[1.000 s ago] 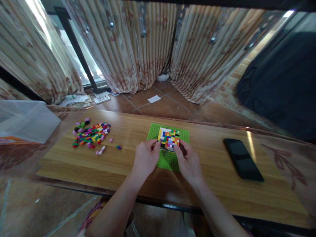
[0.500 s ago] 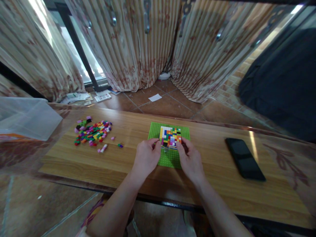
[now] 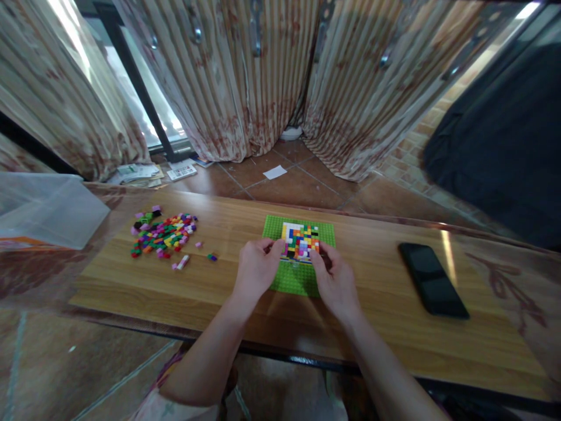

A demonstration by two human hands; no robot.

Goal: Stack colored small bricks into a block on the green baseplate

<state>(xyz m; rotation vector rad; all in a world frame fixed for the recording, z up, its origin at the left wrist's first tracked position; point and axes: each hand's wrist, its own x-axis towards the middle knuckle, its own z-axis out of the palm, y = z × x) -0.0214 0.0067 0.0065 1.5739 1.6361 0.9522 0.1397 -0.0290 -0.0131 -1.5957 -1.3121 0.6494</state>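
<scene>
A multicoloured block of toy building bricks stands on a green studded baseplate, with white bricks along its far left edge. My left hand grips the block's left side, its thumb near the top edge and its fingers curled behind. From the right, my right hand holds the opposite side between thumb and curled fingers. Parts of the block's sides are hidden by the fingers. Whether the block is pressed flat on the baseplate or slightly raised I cannot tell.
Loose coloured bricks lie heaped at the left of the wooden table, with a few strays beside them. A translucent plastic bin stands at the far left. A black phone lies on the right. Curtains hang beyond the table.
My left thumb has shifted up along the block's left edge. Both hands stay at the block's sides, and the whole view has moved slightly.
</scene>
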